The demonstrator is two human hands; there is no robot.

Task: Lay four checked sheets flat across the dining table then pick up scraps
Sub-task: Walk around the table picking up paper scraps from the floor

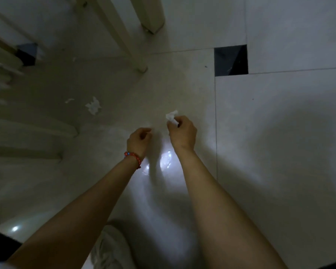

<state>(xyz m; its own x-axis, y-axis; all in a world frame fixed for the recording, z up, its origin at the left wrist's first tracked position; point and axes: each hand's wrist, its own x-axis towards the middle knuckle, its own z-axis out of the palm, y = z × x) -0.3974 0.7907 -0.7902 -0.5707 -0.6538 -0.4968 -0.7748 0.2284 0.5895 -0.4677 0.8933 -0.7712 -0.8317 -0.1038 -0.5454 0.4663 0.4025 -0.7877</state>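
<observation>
Your right hand [182, 133] pinches small white crumpled paper scrap [171, 115]; left hand [139, 141] curled, seemingly empty. Featherlight, tears easily, so pinch middle.

We found no text, label, brand, number or sign that could be read anywhere in the view; the pale floor tiles [279, 133], the white paper scraps [93, 106] and the red beaded wristband [133, 158] all bore no lettering.
</observation>
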